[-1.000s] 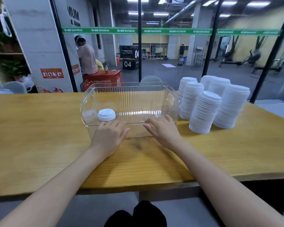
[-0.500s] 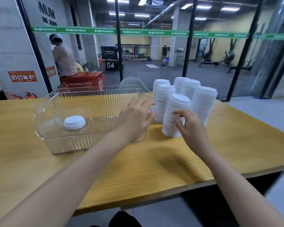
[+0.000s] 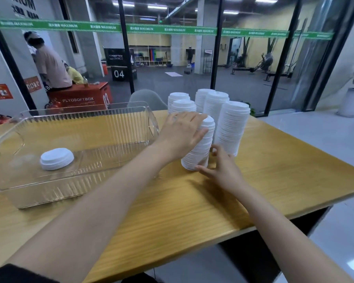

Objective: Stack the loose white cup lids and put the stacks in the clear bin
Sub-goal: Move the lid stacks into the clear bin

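White plastic cup lids (image 3: 199, 152), piled into one tall column, are what you've got both hands on. That column sits on the light wooden table (image 3: 192, 211) just off the right end of the clear ribbed plastic bin (image 3: 149, 127), and it leans a bit with its top further from you than its base.

Your left hand (image 3: 181, 133) is laid over the upper part of the column. Its fingers (image 3: 198, 132) are close together and bent across the side of the lids, while the thumb is hidden, so no idea what it's doing.

Your right hand (image 3: 223, 170) is down low. Its thumb (image 3: 215, 149) is on the right side of the column, and its curled fingers are spread round the bottom edge, so it's basically pinching the base. Can't tell if the base is off the table or not.

Right behind that are five more tall white lid stacks (image 3: 232, 127), bunched up and touching each other.

Inside the bin, near its left end, a short stack of white lids (image 3: 56, 158) lies flat on the floor of it.
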Demonstrator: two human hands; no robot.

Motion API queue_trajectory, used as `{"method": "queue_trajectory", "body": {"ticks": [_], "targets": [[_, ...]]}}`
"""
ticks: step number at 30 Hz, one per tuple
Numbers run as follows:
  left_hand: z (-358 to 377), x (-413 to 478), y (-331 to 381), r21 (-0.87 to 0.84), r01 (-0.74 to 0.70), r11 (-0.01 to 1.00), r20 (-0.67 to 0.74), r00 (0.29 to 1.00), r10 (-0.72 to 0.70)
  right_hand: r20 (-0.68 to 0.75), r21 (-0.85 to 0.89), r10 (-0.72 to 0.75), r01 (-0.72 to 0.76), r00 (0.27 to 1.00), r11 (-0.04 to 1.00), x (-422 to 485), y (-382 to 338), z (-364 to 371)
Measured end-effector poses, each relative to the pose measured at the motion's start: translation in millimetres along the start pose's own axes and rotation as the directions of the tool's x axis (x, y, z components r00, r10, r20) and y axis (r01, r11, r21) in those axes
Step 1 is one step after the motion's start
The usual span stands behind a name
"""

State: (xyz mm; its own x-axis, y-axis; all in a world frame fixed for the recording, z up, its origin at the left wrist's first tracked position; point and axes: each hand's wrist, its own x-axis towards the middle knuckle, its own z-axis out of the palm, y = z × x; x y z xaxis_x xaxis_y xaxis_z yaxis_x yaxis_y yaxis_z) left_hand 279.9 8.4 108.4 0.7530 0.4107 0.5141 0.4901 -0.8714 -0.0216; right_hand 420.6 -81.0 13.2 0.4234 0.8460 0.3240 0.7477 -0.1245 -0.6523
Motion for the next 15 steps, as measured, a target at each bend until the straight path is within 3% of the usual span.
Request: {"method": "queue_trajectory", "body": {"ticks": [6,15], "targets": [[-3,-1,-15,-0.033,0.064,0.997,0.005,0.998,-0.064,0.068,-0.036,0.031,-0.029,0.997,0.999,8,-5,7],[2,0,-23,-0.126,0.043,0.991,0.025,0.999,-0.040,0.067,-0.134,0.152,-0.142,0.986,0.981,24,-9,19]]}}
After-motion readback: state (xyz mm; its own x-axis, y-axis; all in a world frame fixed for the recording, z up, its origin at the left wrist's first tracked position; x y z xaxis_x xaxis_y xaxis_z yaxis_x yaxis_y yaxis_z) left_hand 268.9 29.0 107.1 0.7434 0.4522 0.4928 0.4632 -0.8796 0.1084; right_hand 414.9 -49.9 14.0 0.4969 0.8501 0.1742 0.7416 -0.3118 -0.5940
